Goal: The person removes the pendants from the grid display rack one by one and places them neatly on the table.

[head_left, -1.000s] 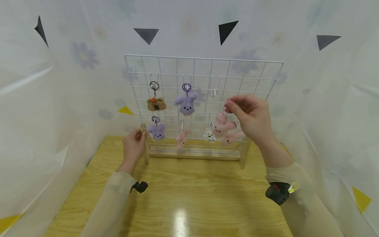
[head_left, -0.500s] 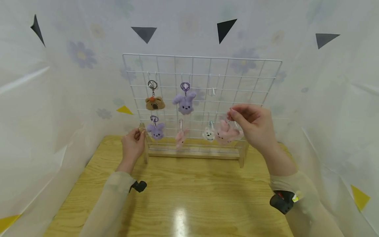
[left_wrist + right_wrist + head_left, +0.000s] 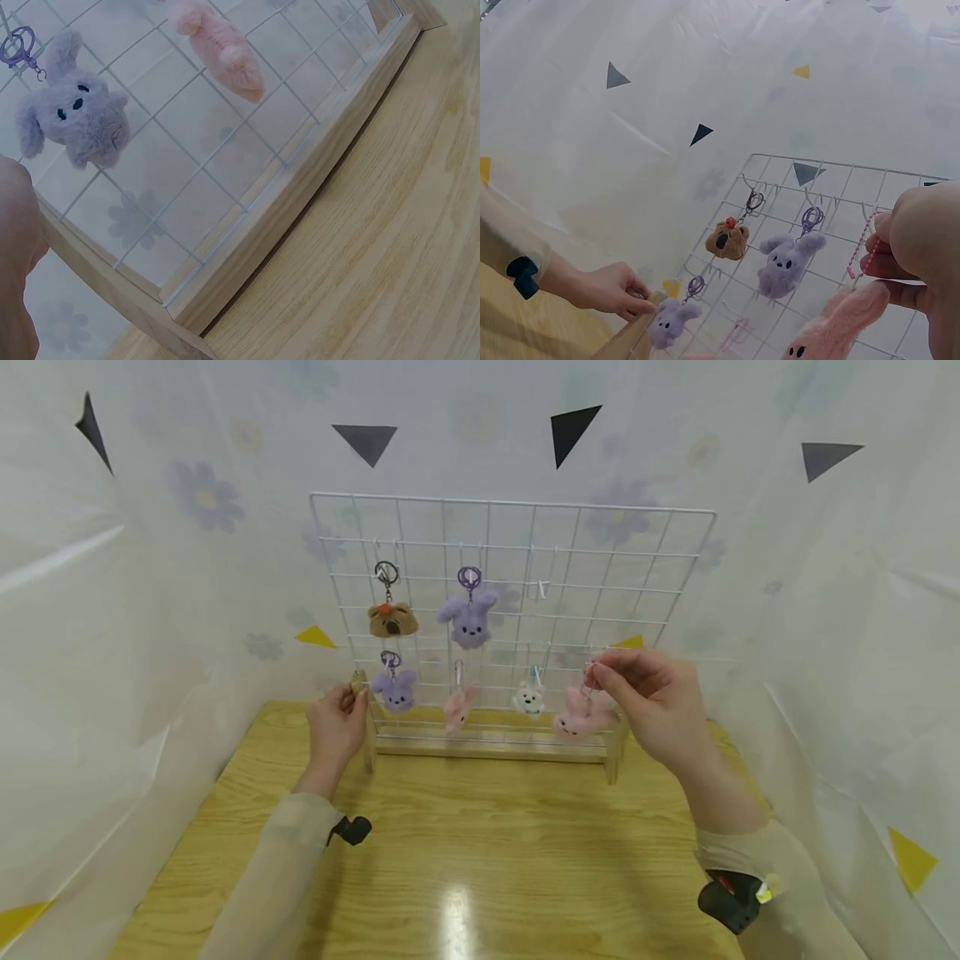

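My right hand (image 3: pixel 652 702) pinches the pink bead chain (image 3: pixel 859 251) of a pink plush bunny keychain (image 3: pixel 840 322), in front of the white wire grid's lower right. In the head view the bunny overlaps another pink plush hanging there, and the fingers hide the hook behind them. My left hand (image 3: pixel 335 735) grips the upper end of the wooden post (image 3: pixel 112 289) at the rack's left side. Close beside it hangs a small purple bunny keychain (image 3: pixel 397 692). A white bear keychain (image 3: pixel 529 699) hangs just left of the pink bunny.
On the wire grid (image 3: pixel 512 508) hang a brown plush keychain (image 3: pixel 393 621), a larger purple bunny (image 3: pixel 470 625) and a sideways pink plush (image 3: pixel 457 710). A white hook (image 3: pixel 538 589) sticks out upper right. The rack stands on a wooden table (image 3: pixel 480 843) with white sheeting around it.
My right hand has come down and slightly right, lowering the pink bunny from above the lower row to its level. The left hand stays on the post.
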`<move>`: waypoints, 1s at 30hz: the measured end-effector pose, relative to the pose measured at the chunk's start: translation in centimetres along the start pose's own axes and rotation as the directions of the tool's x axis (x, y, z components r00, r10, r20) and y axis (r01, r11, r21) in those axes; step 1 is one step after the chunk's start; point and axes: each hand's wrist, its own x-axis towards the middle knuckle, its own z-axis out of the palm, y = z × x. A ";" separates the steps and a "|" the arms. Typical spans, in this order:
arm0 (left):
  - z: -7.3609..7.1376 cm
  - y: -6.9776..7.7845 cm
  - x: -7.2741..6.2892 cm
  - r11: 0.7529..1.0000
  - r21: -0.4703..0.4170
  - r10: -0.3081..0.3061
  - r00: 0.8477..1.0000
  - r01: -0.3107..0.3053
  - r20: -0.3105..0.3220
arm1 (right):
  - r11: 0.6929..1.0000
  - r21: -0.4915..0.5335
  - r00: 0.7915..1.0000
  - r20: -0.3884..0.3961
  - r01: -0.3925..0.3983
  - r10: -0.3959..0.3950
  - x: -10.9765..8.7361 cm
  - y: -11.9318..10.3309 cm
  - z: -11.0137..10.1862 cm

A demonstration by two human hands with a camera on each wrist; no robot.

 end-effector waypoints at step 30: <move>0.0 -0.3 0.0 0.999 -0.017 0.030 0.999 -0.031 -0.010 | 0.991 -0.104 0.997 0.011 -0.078 0.079 -7.8 3.8 -0.9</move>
